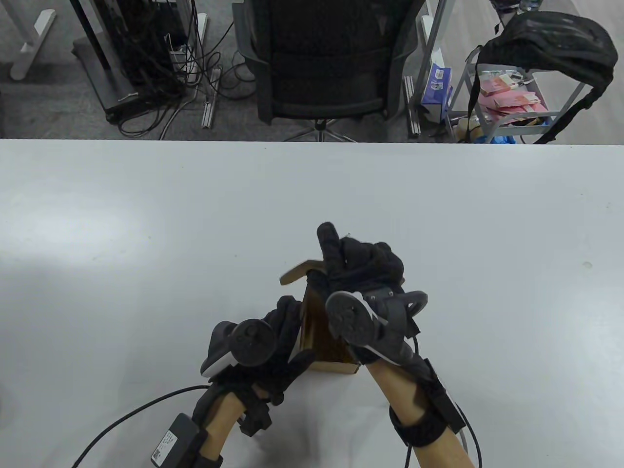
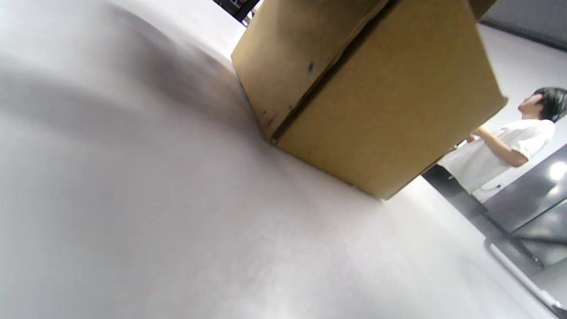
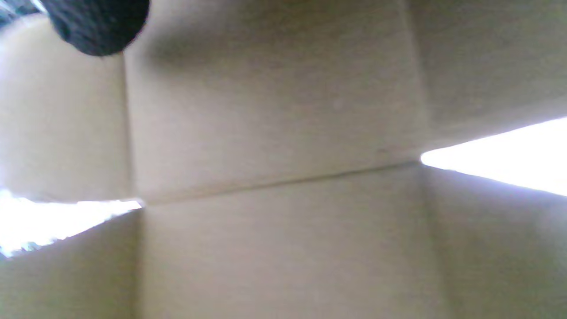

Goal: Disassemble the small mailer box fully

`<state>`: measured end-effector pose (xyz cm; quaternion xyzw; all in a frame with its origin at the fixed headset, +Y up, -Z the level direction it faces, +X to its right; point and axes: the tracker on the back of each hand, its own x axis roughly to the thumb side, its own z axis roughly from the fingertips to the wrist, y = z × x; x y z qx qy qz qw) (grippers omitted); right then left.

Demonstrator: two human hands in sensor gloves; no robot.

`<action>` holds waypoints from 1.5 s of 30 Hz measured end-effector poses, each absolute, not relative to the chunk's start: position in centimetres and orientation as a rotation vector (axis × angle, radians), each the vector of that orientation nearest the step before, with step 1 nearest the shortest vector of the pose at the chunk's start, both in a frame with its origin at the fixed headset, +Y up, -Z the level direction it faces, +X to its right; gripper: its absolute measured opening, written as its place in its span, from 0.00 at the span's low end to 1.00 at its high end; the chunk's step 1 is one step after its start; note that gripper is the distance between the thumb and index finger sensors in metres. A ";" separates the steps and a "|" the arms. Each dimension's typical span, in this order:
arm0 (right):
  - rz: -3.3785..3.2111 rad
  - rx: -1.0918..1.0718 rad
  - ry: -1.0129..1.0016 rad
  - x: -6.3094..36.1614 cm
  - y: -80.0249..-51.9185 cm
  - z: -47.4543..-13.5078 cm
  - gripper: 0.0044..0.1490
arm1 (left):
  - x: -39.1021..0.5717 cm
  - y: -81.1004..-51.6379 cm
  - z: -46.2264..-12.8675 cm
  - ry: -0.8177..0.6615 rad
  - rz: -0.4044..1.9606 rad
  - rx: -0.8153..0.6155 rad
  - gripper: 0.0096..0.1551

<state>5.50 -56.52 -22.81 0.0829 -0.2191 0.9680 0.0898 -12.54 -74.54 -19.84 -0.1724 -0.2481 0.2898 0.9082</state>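
Right hand [image 1: 363, 273] gripped top of mailer box [image 1: 324, 336], fingers curled over upper edge, index finger [image 1: 327, 239] pointing up. Left hand [image 1: 273, 341] pressed against box's left side; how its fingers lay, cannot tell. Box stood on white surface [image 1: 146, 234], near front edge, one flap [image 1: 297, 272] folded out.

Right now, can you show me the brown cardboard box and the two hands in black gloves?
brown cardboard box [image 2: 390, 115], left wrist view, outer side panel.
left hand [image 1: 278, 351], table view, gloved back.
right hand [image 1: 365, 265], table view, gloved knuckles.
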 end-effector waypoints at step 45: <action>2.804 -0.003 0.548 9.5 -67.7 -24.3 0.45 | -12.7 -74.7 -19.6 -0.457 0.593 -0.411 0.59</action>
